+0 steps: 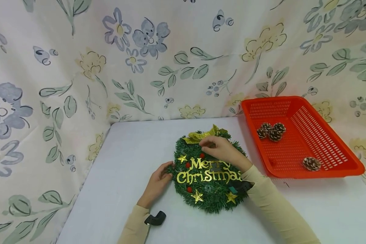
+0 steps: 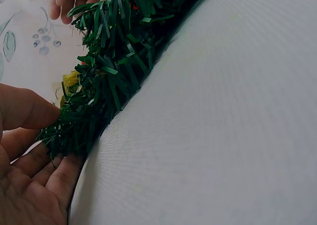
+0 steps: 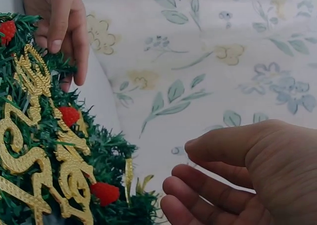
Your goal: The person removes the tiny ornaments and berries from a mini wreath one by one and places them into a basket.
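- The wreath (image 1: 211, 197) lies on the counter (image 1: 134, 142).
- Left hand (image 1: 157, 184) pinches the wreath's left edge; keep this grip light but steady.
- Right hand (image 1: 222, 149) hangs near the wreath's bow (image 1: 196, 137), grip relaxed, empty.

This is a small corner with a flowery cloth (image 1: 183, 61) hanging behind a white surface (image 1: 134, 145). Maybe it's a home, but the cloth hides the room.
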The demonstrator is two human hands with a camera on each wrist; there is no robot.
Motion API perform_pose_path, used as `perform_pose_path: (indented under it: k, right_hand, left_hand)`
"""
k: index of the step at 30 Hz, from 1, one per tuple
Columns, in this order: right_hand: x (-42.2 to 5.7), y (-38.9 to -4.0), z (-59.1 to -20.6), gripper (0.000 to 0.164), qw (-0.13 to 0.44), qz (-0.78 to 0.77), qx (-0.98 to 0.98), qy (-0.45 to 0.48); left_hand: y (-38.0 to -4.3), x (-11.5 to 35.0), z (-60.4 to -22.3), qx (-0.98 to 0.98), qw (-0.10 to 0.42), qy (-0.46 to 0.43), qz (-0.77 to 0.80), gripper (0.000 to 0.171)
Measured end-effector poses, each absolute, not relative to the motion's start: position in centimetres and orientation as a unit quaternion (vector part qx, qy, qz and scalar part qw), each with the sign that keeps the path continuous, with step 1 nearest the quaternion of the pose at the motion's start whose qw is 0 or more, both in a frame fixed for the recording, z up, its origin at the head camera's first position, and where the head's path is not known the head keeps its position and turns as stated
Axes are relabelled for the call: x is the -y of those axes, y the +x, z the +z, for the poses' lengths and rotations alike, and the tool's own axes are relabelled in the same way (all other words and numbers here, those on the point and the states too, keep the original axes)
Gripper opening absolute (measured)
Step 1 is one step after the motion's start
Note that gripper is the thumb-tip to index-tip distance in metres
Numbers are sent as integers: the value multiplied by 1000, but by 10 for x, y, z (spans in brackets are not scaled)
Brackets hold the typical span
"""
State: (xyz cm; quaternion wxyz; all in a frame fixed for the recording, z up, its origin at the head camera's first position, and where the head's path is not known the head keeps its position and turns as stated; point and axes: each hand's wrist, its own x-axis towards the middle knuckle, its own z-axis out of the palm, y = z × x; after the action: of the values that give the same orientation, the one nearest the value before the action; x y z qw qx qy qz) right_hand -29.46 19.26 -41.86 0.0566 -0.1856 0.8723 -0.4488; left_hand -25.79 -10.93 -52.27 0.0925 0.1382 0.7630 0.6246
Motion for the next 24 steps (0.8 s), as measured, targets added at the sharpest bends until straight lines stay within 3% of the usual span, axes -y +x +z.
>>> perform_pose_path:
  k: [24]
  right_hand:
    - [-189,-295,-447,30,102,-463,-865,-164]
  left_hand:
    - [-258,110,-523,-762,98,135,626,50]
